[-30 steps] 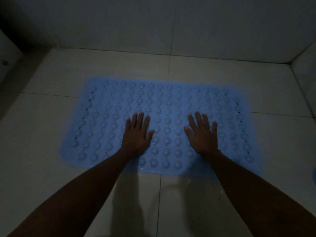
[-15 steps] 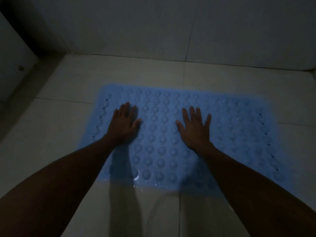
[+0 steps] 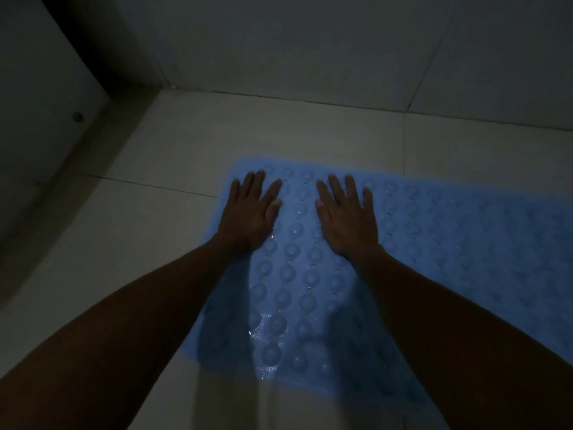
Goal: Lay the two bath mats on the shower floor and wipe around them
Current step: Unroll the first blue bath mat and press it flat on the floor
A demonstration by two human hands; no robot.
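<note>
A light blue bath mat [image 3: 449, 243] with rows of round bumps lies flat on the pale tiled shower floor [image 3: 173, 156]. My left hand [image 3: 249, 211] rests palm down on the mat's far left corner, fingers spread. My right hand [image 3: 348, 217] lies flat on the mat just to the right of it, fingers apart. Neither hand holds anything. Wet glints show on the mat near its front edge. Only one mat is in view, and its right end runs out of the frame.
A tiled wall [image 3: 310, 51] rises behind the mat. At the left stands a pale panel or door [image 3: 40, 97] with a small round fitting [image 3: 78, 117], and a dark gap beside it. The room is dim.
Both hands have slid leftward across the mat from its middle to its left end, staying flat. The view has swung left, bringing the left panel into sight.
</note>
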